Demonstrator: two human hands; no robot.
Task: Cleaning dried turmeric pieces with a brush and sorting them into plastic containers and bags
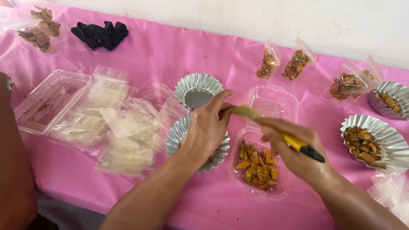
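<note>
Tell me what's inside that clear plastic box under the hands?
The clear plastic box holds orange-yellow dried slices. The right hand covers its far end, so that part cannot be seen.

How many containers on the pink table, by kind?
Fluted foil cups: 4, by the left hand
Clear clamshell boxes: 2
Small filled clear bags: 4
Total: 10, not counting the blurred pile of empty bags

4 foil cups [197, 87], 4 filled bags [267, 64]
</note>
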